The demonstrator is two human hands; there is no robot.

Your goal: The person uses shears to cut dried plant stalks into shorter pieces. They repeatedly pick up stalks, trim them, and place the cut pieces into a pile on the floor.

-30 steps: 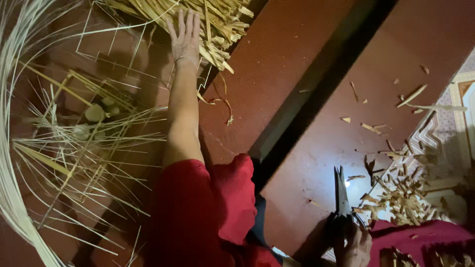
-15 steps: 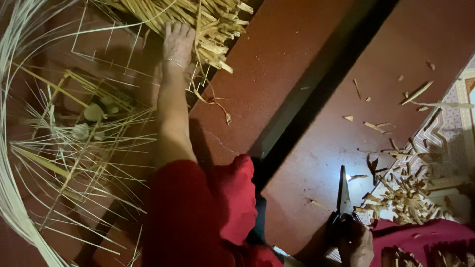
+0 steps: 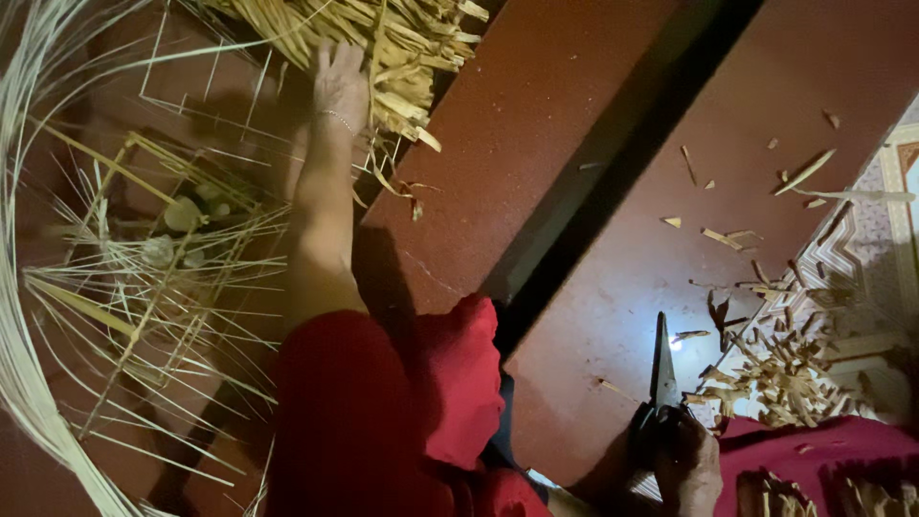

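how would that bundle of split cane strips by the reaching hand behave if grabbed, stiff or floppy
The strip bundle looks light and springy rather than limp: thin, flat, pale pieces. Loose ends splay out, so the left hand would probably shed some. Longer strands curve in arcs, suggesting they flex before snapping.

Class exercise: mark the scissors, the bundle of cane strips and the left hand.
scissors (image 3: 662,369): head view, on the closed blades.
bundle of cane strips (image 3: 402,38): head view, on its middle.
left hand (image 3: 340,86): head view, on its back.
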